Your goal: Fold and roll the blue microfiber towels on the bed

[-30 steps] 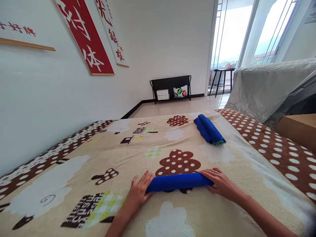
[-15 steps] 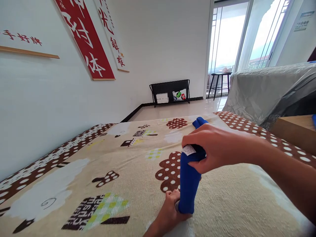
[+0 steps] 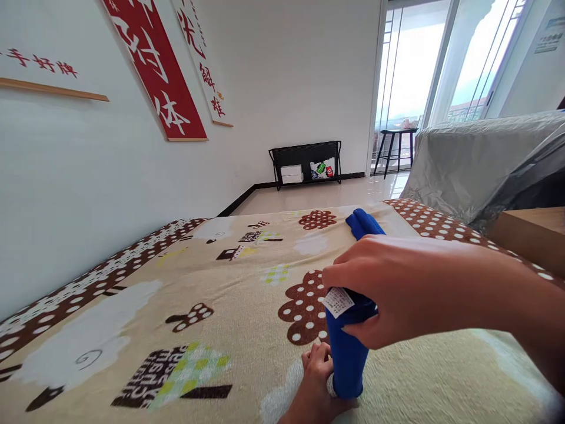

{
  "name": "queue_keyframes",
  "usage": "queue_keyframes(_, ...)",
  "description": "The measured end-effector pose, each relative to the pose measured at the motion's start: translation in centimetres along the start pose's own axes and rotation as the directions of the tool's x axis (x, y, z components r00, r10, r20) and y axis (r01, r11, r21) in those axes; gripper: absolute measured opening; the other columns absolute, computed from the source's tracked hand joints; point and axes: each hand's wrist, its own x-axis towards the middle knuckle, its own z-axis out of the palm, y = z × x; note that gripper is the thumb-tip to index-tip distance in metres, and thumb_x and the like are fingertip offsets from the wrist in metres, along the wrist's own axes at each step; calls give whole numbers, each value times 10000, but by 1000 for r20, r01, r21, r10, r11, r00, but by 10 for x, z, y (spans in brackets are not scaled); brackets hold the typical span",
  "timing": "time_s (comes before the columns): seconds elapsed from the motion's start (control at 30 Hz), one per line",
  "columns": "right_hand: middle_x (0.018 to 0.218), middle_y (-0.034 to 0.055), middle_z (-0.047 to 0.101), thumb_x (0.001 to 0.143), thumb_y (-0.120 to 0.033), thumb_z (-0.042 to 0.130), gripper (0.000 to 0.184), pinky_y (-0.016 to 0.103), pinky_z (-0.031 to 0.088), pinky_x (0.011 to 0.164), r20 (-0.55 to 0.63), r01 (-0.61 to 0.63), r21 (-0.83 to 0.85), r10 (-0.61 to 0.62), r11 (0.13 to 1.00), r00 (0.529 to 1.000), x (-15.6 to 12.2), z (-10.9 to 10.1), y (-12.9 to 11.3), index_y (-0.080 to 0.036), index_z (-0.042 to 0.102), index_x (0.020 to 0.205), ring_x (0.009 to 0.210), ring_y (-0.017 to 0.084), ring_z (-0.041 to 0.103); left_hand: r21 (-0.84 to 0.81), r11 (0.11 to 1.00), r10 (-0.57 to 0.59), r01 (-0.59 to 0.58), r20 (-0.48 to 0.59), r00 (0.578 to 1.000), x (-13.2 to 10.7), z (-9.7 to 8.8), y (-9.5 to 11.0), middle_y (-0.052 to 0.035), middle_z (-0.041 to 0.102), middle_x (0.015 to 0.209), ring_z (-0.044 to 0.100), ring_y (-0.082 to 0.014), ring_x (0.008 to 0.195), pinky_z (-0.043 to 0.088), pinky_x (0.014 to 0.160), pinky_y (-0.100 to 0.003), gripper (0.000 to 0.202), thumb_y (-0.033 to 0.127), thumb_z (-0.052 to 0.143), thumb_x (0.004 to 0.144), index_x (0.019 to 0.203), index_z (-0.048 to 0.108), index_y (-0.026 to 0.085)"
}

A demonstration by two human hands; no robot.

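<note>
A rolled blue towel stands on end on the patterned blanket. My right hand is closed around its top, where a white care label sticks out. My left hand grips its lower end against the blanket. Behind my right hand, part of another rolled blue towel lies near the far edge of the blanket.
A white wall with red banners runs along the left. A black rack stands on the floor by the far wall. A grey-covered piece of furniture and a wooden surface are on the right.
The blue roll lay flat between my two hands; I lifted it upright. In the last half second both hands and the roll shifted slightly lower and to the right.
</note>
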Motion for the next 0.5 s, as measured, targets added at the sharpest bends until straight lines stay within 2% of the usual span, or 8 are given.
queue_keyframes(0.1, 644, -14, 483, 748, -348, 673, 233, 115, 216, 541, 2, -3, 0, 3, 1000, 1000, 1, -2, 1, -119, 632, 733, 600, -19, 408, -109, 989, -103, 103, 6, 995, 4, 2, 3, -64, 628, 1132, 503, -311, 1098, 409, 971, -481, 466, 472, 865, 557, 949, 724, 264)
queue_keyframes(0.23, 597, -22, 448, 731, -323, 693, 232, 134, 181, 509, 4, 50, 17, -50, 999, 999, 6, 6, 4, -104, 617, 719, 531, -31, 325, -88, 985, -141, 148, 89, 986, 10, 9, 0, -55, 649, 1075, 535, -310, 1063, 399, 953, -488, 438, 316, 871, 507, 906, 706, 244)
queue_keyframes(0.37, 615, -25, 468, 709, -312, 706, 221, 104, 202, 560, -18, 24, -17, -24, 1000, 1000, 9, -4, 21, -109, 637, 764, 593, -35, 372, -111, 980, -149, 163, 125, 981, 10, -6, 1, -97, 601, 1199, 496, -340, 1145, 372, 994, -503, 737, 401, 911, 474, 1145, 654, 239)
queue_keyframes(0.43, 642, -35, 496, 708, -368, 713, 275, 88, 200, 573, -10, -19, -47, 19, 999, 1000, 15, -15, 38, -127, 664, 832, 616, -38, 391, -141, 973, -158, 182, 163, 974, 8, -18, 0, -113, 575, 1232, 497, -332, 1144, 371, 1006, -504, 968, 466, 929, 449, 1315, 559, 243)
queue_keyframes(0.5, 661, -48, 518, 708, -446, 714, 386, 68, 224, 597, 30, -60, -71, 62, 996, 998, 29, -27, 62, -137, 683, 938, 616, -49, 402, -166, 961, -190, 222, 189, 964, 7, -27, -6, -109, 570, 1221, 518, -304, 1122, 374, 1017, -487, 1104, 440, 946, 447, 1419, 459, 248)
